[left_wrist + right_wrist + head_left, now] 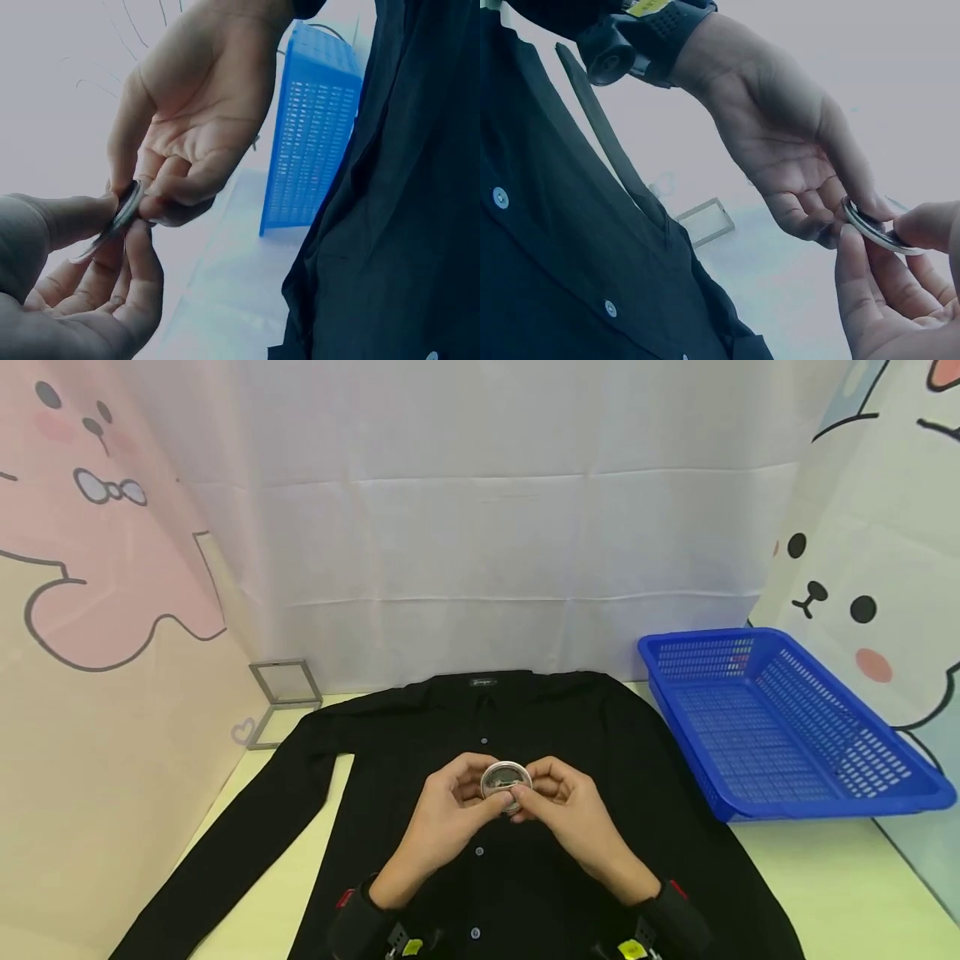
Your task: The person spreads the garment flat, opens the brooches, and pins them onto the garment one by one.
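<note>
A round pin badge [506,775] is held between both hands above a black button-up shirt [405,860], its hollow metal back with the pin turned up to the head camera. My left hand [448,818] pinches its left edge, thumb on the back and fingers beneath. On the right edge, my right hand [577,822] pinches it the same way, the two thumb tips meeting near the pin. Seen edge-on in the right wrist view, the badge [874,231] is a thin silver disc. Its front face is hidden.
The shirt lies spread on a pale yellow table [817,868], collar toward the back and one sleeve stretched to the left. A blue plastic basket [840,812] stands at the right. Behind the left shoulder is a grey hinged frame [295,702]. Printed curtains [465,535] enclose the table.
</note>
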The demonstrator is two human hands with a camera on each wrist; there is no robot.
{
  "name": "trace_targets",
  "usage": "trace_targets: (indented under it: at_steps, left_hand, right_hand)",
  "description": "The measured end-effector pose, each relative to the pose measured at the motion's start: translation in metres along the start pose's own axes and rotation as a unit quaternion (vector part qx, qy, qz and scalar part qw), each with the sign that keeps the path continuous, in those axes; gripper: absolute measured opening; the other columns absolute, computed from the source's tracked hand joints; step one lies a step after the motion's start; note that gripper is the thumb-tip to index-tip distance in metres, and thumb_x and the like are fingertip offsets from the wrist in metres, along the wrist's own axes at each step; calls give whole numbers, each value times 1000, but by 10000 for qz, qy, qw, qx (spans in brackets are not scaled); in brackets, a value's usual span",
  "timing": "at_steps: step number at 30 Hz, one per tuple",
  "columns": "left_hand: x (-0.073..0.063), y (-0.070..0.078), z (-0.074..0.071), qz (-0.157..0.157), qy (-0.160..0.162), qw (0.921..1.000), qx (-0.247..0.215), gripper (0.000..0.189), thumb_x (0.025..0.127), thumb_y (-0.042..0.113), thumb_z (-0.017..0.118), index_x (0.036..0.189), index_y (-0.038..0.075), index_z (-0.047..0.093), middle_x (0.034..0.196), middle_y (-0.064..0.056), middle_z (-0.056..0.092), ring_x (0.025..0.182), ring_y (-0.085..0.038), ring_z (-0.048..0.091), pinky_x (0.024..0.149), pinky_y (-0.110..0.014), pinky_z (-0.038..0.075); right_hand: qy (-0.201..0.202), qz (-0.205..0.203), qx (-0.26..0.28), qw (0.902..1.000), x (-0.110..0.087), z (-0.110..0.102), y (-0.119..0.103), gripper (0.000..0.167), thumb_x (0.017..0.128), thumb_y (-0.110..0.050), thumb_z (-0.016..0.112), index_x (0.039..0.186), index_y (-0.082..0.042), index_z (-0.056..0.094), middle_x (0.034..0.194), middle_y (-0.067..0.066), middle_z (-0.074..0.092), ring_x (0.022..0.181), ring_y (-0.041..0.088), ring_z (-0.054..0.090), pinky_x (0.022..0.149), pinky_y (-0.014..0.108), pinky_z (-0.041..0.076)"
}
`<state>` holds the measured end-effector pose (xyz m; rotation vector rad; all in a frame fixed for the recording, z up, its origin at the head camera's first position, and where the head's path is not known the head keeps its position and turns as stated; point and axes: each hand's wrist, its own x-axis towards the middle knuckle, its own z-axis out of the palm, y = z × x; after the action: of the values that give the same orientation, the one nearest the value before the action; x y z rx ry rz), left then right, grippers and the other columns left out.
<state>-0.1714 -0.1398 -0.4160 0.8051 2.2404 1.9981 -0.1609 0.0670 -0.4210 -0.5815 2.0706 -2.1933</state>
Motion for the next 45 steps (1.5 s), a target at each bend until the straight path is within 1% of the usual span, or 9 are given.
trace_targets:
  at_steps: [6,11,14,18,21,24,28,34,45]
  left_hand:
    - [-2,3,0,207,389,9984,352,25,94,11,77,117,10,69,103,-10,75,85,-10,72,72,-27,61]
    - [-3,8,-3,409,352,9949,847,22,93,13,78,114,12,72,100,-6,76,79,-9,69,67,-26,60]
    - [-5,10,-2,306,258,9974,598,27,94,12,77,120,11,69,106,-9,75,84,-14,72,70,-27,62]
    - [-11,10,3,165,170,9997,62,34,94,9,75,126,8,64,110,-17,71,85,-22,76,70,-33,64]
    - [-13,10,7,106,223,9996,-95,31,95,8,75,124,5,65,109,-19,72,83,-18,75,69,-34,64]
    - [-12,10,9,34,326,9995,-1,26,95,10,75,120,6,68,108,-16,73,86,-12,73,70,-31,64]
    - [-8,10,8,120,398,9985,365,23,96,14,75,118,9,71,105,-11,74,82,-9,71,68,-28,63]
    - [-3,12,6,440,493,9934,942,21,97,18,75,117,13,73,104,-5,76,79,-7,71,65,-26,60]
    - [-9,13,6,309,382,9925,1123,19,98,18,73,116,14,74,101,-3,76,70,-3,63,59,-22,56]
  right_hand:
    - [-99,-318,-622,9975,0,-4,-5,18,99,-6,68,115,1,63,105,12,71,90,19,74,79,33,63]
    - [-99,-742,-1194,9900,0,-8,-9,18,98,-4,69,115,-6,68,104,14,72,89,18,72,77,29,62]
    - [-95,-667,-1097,9917,-2,-7,-9,15,97,-4,71,112,-4,69,101,15,73,85,18,74,75,32,63]
    - [-99,-375,-503,9980,-8,-4,-5,19,96,-3,71,113,4,65,102,17,72,87,17,75,77,37,64]
    - [-170,-255,-99,9995,-10,-1,-1,24,97,-1,69,117,8,60,106,17,70,90,16,75,80,39,64]
    - [-242,-236,-27,9994,-9,2,0,26,97,-1,68,119,9,60,107,21,72,90,18,76,79,40,63]
    - [-197,-244,-477,9984,-6,2,-2,23,97,-6,71,117,5,68,106,23,75,88,18,77,78,38,64]
    - [84,-744,-1069,9914,-1,-3,-7,19,97,-3,70,116,-2,71,105,16,74,89,18,74,76,31,63]
    - [87,-819,-1024,9913,-6,-2,-6,13,98,-2,68,110,-1,70,99,16,73,83,19,75,74,33,64]
